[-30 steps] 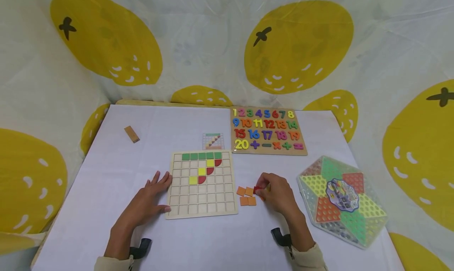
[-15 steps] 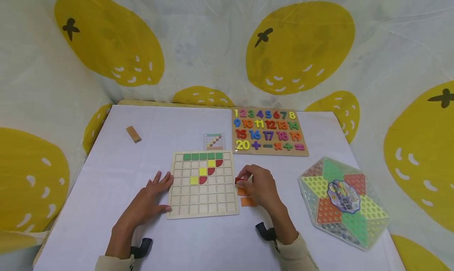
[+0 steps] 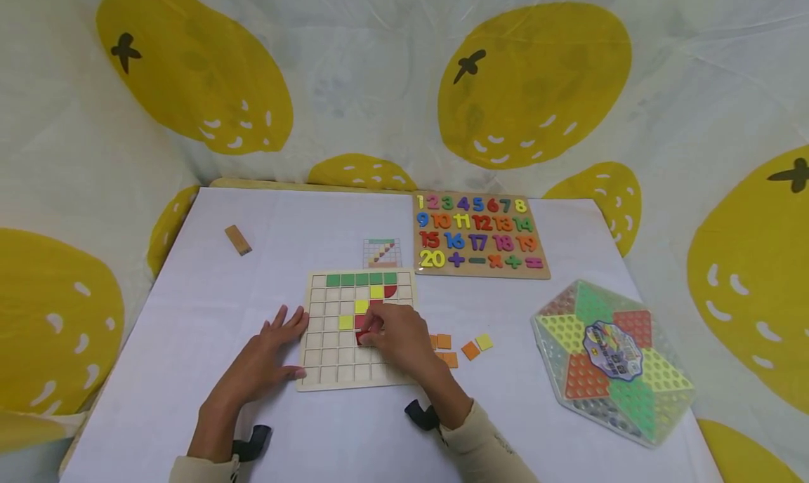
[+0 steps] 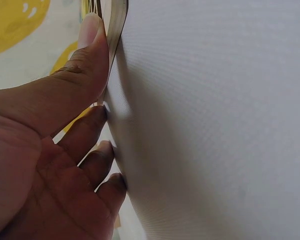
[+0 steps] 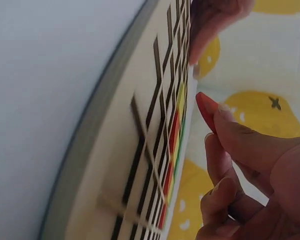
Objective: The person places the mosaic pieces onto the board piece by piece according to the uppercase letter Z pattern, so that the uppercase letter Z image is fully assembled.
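Observation:
A light wooden grid board (image 3: 329, 375) lies on the white table. My right hand (image 3: 407, 339) is over its right half, pinching a red tile (image 3: 361, 338) between thumb and fingers. In the right wrist view that red tile (image 5: 206, 110) appears raised off the board. Green square tiles (image 3: 362, 279) fill part of the top row. Below them, yellow tiles (image 3: 346, 322) and rounded red tiles (image 3: 390, 291) step down leftward, partly hidden by my right hand. At the board's left edge my left hand (image 3: 262, 360) rests with fingers extended, its thumb (image 4: 87, 57) touching the side.
Loose orange tiles (image 3: 444, 341) and one yellow tile (image 3: 484, 341) lie right of the board. A pattern card (image 3: 382, 253) sits behind it, beside a number puzzle (image 3: 480, 241). Farther right is a hexagonal game box (image 3: 612, 360). A small brown block (image 3: 238, 240) lies far left.
My right hand has picked the red tile from the loose tiles and carried it left over the board. The left hand has stayed at the board's edge.

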`<state>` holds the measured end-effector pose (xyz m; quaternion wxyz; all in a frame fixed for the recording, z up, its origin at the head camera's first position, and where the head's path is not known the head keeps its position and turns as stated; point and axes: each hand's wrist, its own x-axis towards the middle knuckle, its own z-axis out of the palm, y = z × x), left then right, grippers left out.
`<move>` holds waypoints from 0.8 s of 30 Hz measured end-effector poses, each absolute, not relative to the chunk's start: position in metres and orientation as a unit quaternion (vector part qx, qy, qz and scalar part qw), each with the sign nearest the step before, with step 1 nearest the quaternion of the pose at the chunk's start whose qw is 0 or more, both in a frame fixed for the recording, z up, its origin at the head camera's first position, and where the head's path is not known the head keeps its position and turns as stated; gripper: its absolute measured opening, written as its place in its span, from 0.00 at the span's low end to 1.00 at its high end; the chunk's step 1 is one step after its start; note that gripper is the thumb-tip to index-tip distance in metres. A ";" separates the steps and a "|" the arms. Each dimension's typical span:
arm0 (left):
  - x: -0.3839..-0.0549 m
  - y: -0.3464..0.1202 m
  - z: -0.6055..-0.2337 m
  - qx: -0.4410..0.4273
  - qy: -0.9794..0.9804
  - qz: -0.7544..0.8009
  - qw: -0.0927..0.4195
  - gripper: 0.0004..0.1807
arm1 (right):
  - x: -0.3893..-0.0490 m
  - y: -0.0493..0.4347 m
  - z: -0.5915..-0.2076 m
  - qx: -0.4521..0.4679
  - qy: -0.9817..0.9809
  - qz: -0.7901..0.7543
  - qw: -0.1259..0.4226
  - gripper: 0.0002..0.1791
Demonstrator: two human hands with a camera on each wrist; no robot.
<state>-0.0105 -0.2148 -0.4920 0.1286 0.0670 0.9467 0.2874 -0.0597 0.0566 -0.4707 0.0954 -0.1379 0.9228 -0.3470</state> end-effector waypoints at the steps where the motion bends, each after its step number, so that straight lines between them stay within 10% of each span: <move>1: -0.011 -0.215 -0.492 0.068 0.947 0.287 0.129 0.61 | -0.060 0.052 -0.472 -0.140 0.921 -0.350 0.100 0.09; 24: -0.010 -0.216 -0.492 0.078 0.944 0.295 0.123 0.60 | -0.062 0.012 -0.482 -0.135 0.942 -0.296 0.087 0.08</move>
